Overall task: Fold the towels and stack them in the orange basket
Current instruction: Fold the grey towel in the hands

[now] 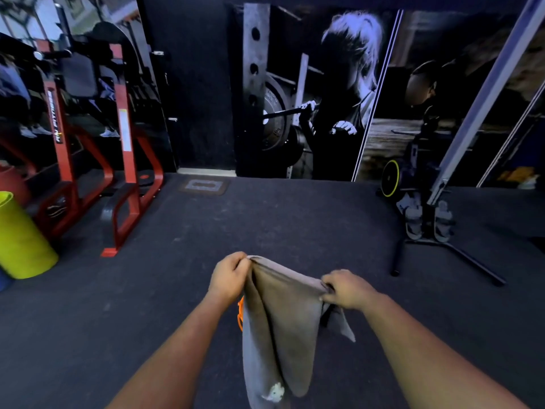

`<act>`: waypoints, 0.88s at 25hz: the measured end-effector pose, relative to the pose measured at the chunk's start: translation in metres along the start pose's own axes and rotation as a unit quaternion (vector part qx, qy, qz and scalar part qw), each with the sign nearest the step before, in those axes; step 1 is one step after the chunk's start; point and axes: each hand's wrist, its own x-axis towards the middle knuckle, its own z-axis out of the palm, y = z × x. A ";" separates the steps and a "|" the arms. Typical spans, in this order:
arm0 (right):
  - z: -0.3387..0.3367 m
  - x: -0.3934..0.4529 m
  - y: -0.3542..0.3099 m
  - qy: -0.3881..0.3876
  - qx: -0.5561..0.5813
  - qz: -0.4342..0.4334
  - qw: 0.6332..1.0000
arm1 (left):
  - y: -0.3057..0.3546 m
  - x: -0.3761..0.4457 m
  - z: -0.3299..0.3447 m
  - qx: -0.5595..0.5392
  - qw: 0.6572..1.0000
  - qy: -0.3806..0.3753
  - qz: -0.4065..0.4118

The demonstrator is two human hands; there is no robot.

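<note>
just towel [280, 329] slung between both hands

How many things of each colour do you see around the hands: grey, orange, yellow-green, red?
Grey: 1, the towel
Orange: 1, a basket edge behind the towel
Yellow-green: 1, the roll
Red: 1, the gym frame
Total: 4
</note>
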 end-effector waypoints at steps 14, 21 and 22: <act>-0.058 0.036 -0.047 0.167 0.085 -0.091 0.978 | 0.020 0.029 0.027 -0.053 0.992 -0.110 0.017; -0.041 0.044 0.003 0.229 0.394 -0.029 0.890 | 0.024 0.038 0.021 -0.217 0.972 0.004 -0.088; -0.046 0.044 -0.003 0.232 0.413 -0.048 0.879 | 0.030 0.034 0.027 -0.216 0.973 -0.041 -0.064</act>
